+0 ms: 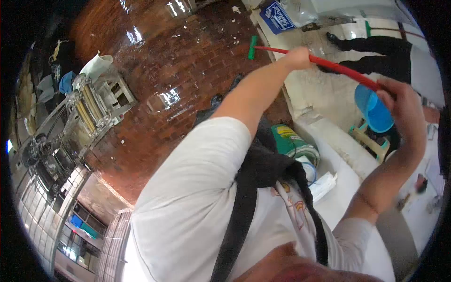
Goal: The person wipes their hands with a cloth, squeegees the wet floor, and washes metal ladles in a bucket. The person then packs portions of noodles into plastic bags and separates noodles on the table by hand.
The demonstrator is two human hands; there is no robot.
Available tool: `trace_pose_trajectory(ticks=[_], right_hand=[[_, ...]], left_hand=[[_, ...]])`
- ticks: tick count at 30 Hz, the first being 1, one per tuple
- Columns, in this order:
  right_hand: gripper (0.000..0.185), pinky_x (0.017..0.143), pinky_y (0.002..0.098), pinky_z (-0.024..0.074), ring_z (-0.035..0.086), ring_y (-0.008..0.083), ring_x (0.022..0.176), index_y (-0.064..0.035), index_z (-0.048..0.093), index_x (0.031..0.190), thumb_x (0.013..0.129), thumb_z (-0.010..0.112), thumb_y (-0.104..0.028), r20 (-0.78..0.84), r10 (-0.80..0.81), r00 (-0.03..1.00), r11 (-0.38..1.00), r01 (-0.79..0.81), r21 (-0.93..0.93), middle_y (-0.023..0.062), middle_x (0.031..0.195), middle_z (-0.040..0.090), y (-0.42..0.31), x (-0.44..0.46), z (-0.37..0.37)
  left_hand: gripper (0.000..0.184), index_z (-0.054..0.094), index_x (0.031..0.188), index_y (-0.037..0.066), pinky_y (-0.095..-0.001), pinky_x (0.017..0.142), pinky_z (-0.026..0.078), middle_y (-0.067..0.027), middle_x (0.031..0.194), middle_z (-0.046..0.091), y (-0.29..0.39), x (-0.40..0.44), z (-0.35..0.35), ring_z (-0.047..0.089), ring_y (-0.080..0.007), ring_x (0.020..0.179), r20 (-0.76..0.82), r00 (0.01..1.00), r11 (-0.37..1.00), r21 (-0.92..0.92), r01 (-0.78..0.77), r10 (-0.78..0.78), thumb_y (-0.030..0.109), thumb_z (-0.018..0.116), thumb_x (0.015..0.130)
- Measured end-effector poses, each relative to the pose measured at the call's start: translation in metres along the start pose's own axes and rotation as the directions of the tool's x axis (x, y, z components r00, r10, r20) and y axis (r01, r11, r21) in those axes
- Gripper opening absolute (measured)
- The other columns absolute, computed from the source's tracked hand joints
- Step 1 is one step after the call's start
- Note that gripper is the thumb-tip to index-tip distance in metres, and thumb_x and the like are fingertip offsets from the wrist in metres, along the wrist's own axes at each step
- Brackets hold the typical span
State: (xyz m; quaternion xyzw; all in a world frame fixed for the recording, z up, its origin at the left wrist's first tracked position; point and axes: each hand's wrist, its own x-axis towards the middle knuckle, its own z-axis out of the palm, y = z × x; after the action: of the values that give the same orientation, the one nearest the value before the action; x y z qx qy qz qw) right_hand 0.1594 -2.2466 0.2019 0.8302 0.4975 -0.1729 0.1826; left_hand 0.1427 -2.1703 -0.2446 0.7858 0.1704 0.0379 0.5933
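Observation:
A long red-handled floor squeegee (345,70) with a green T-shaped head (252,47) slants across the upper part of the view. Its head is over the wet reddish-brown brick floor (206,51); whether it touches the floor I cannot tell. My left hand (298,58) is wrapped round the middle of the handle. Higher up, near the handle's end, my right hand (398,96) grips it too. Beyond my right wrist a blue bucket (379,110) shows, partly covered by the hand.
A green tub (293,143) stands beside my body by a white ledge (324,131). Another person in black trousers (376,66) is at the upper right, near a second green-headed pole (368,28). A blue crate (277,18) lies behind. Roller machinery (89,103) stands at left.

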Motion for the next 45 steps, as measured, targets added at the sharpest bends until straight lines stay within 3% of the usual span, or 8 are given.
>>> trace_pose_trajectory(ticks=[8,11,12,22,29,39,41,45], right_hand=[[0.040,0.086,0.0402,0.0530,0.070,0.0304,0.096,-0.0107,0.068,0.126,0.090,0.066,-0.027,0.342,-0.346,0.874,0.854,0.143,0.500,0.0191,0.106,0.072,-0.030,0.151,0.105],[0.035,0.082,0.0514,0.0534,0.068,0.0372,0.095,-0.0168,0.064,0.125,0.093,0.059,-0.031,0.172,-0.459,0.872,0.820,0.341,0.460,0.0134,0.094,0.072,-0.120,0.178,0.231],[0.036,0.082,0.0511,0.0534,0.069,0.0372,0.094,-0.0165,0.064,0.125,0.093,0.059,-0.031,0.173,-0.454,0.874,0.817,0.331,0.472,0.0139,0.094,0.072,-0.117,0.177,0.227],[0.038,0.078,0.0412,0.0529,0.069,0.0389,0.083,-0.0040,0.069,0.121,0.084,0.072,-0.011,0.018,-0.033,0.999,0.991,0.030,0.128,0.0209,0.097,0.072,0.025,0.089,-0.099],[0.032,0.077,0.0455,0.0524,0.068,0.0395,0.086,-0.0066,0.072,0.114,0.083,0.073,-0.014,0.003,-0.217,0.976,0.974,0.216,-0.073,0.0206,0.094,0.071,-0.086,0.225,-0.127],[0.035,0.072,0.0509,0.0538,0.069,0.0389,0.083,-0.0187,0.066,0.125,0.093,0.062,-0.031,0.095,-0.447,0.889,0.835,0.377,0.402,0.0173,0.085,0.070,-0.245,0.296,0.044],[0.034,0.070,0.0505,0.0552,0.070,0.0369,0.084,-0.0206,0.064,0.126,0.095,0.060,-0.033,0.185,-0.472,0.862,0.833,0.368,0.414,0.0151,0.085,0.071,-0.299,0.316,0.122],[0.035,0.072,0.0488,0.0542,0.070,0.0370,0.083,-0.0204,0.066,0.127,0.096,0.059,-0.034,0.278,-0.320,0.906,0.775,0.081,0.626,0.0130,0.092,0.073,-0.227,0.308,0.056]], left_hand=[[0.033,0.074,0.095,0.011,-0.0498,0.084,0.053,-0.0160,0.095,0.072,-0.160,-0.118,-0.146,0.068,-0.0365,0.096,-0.236,0.968,0.840,0.506,0.195,-0.083,0.042,0.062,0.091],[0.029,0.074,0.090,0.014,-0.0482,0.081,0.052,-0.0127,0.081,0.068,-0.272,-0.201,-0.193,0.067,-0.0356,0.087,-0.473,0.807,0.440,0.677,0.590,-0.355,0.042,0.066,0.090],[0.027,0.072,0.083,0.013,-0.0493,0.078,0.052,-0.0129,0.080,0.068,-0.254,-0.216,-0.201,0.066,-0.0366,0.088,-0.564,0.822,0.346,0.757,0.555,-0.084,0.040,0.070,0.087],[0.015,0.074,0.086,0.013,-0.0482,0.076,0.055,-0.0166,0.084,0.071,0.041,0.049,-0.131,0.069,-0.0379,0.085,-0.234,0.962,0.974,0.206,-0.096,0.144,0.028,0.072,0.084],[0.014,0.071,0.084,0.010,-0.0480,0.078,0.055,-0.0154,0.088,0.072,-0.052,0.090,-0.228,0.069,-0.0381,0.087,-0.007,1.000,1.000,0.001,0.007,-0.007,0.024,0.068,0.082],[0.033,0.072,0.086,0.010,-0.0490,0.082,0.052,-0.0156,0.087,0.070,-0.267,-0.167,-0.427,0.067,-0.0370,0.090,-0.056,0.998,0.817,0.577,0.000,0.040,0.042,0.067,0.090],[0.034,0.075,0.095,0.014,-0.0462,0.086,0.052,-0.0131,0.091,0.072,-0.332,-0.220,-0.446,0.067,-0.0363,0.094,-0.195,0.879,0.629,0.632,0.452,-0.436,0.046,0.072,0.086],[0.035,0.076,0.096,0.014,-0.0463,0.086,0.052,-0.0152,0.087,0.070,-0.217,-0.164,-0.448,0.066,-0.0362,0.095,-0.159,0.963,0.781,0.563,0.270,-0.218,0.048,0.070,0.088]])
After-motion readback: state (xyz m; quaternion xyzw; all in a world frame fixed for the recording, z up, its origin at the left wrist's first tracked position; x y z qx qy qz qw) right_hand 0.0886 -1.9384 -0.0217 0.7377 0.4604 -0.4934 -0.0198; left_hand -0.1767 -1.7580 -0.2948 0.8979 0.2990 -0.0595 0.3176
